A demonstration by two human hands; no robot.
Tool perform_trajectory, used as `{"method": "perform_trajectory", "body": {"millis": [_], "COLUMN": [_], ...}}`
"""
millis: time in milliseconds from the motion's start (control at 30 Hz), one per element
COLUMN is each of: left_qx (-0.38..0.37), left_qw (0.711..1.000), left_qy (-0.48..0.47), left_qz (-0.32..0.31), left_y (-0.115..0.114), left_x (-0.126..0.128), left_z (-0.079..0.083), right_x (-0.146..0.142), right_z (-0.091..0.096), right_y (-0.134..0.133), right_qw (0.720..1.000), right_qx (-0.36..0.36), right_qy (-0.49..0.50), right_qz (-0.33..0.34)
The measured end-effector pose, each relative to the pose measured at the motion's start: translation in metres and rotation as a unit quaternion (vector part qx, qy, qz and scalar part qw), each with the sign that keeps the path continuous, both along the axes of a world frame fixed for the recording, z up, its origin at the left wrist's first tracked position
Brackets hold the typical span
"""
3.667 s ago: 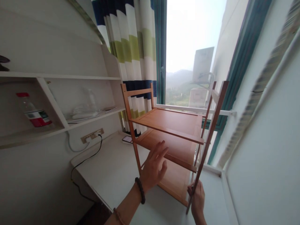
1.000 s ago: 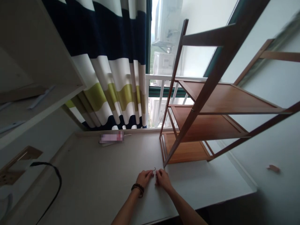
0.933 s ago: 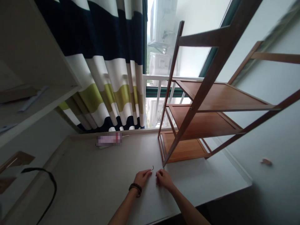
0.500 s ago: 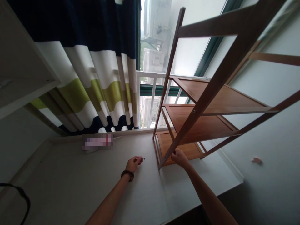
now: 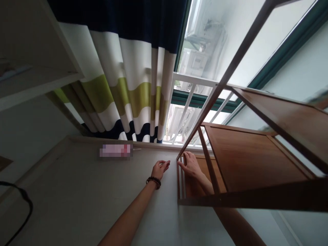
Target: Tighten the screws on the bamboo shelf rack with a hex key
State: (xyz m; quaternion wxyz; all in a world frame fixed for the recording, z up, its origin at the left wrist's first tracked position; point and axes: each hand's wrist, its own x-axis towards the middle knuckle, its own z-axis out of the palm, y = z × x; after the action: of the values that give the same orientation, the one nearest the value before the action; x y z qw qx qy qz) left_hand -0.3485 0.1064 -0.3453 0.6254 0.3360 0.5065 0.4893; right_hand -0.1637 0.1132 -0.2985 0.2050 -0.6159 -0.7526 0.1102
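Reach shifted to far side

The right hand (image 5: 191, 166) has been moved from the near side of the shelf unit (image 5: 258, 157) into its bottom tier; work is thus judged relocated to the far-left post (image 5: 219, 90). Its fingers are loosely spread there (whether any small part is held cannot be told). A thin tool (image 5: 166, 163) is pinched by the left hand (image 5: 159, 169), its length directed right. The unit is stood on the desk (image 5: 112, 198), long axis upright.

Striped curtain (image 5: 128, 68) by our teal window frame (image 5: 287, 50)
We see air-conditioner units (image 5: 196, 61) beyond a white railing (image 5: 196, 79), a pixelated item (image 5: 115, 150) on the desk (image 5: 84, 191), and, leftmost, a wall shelf (image 5: 38, 90) above a black cable (image 5: 24, 194).
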Motion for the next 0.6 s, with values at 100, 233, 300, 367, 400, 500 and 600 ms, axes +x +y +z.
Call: {"method": "perform_trajectory", "body": {"millis": [100,233,300,367,400,500,600], "left_qx": [0.016,0.043,0.063,0.086,0.1,0.146,0.176], "left_qw": [1.0,0.995,0.99,0.982,0.978,0.963,0.954], "left_qy": [0.015,0.078,0.11,0.139,0.153,0.187,0.203], "left_qz": [-0.007,-0.033,-0.059,-0.09,-0.104,-0.127,-0.132], "left_y": [0.017,0.038,0.045,0.051,0.052,0.057,0.06], "left_x": [0.003,0.008,0.011,0.012,0.011,0.009,0.007], "left_z": [-0.003,-0.01,-0.012,-0.014,-0.014,-0.013,-0.012], "right_x": [0.003,0.008,0.009,0.009,0.008,0.007,0.006], "right_z": [-0.008,-0.014,-0.016,-0.018,-0.018,-0.019,-0.019], "right_y": [0.011,0.024,0.027,0.029,0.03,0.029,0.028], "right_qw": [0.999,0.996,0.995,0.994,0.994,0.994,0.994], "right_qx": [0.002,-0.009,-0.013,-0.011,-0.009,-0.003,0.0], "right_qy": [-0.04,-0.078,-0.089,-0.096,-0.098,-0.103,-0.108], "right_qz": [0.026,0.05,0.052,0.046,0.041,0.03,0.027]}}
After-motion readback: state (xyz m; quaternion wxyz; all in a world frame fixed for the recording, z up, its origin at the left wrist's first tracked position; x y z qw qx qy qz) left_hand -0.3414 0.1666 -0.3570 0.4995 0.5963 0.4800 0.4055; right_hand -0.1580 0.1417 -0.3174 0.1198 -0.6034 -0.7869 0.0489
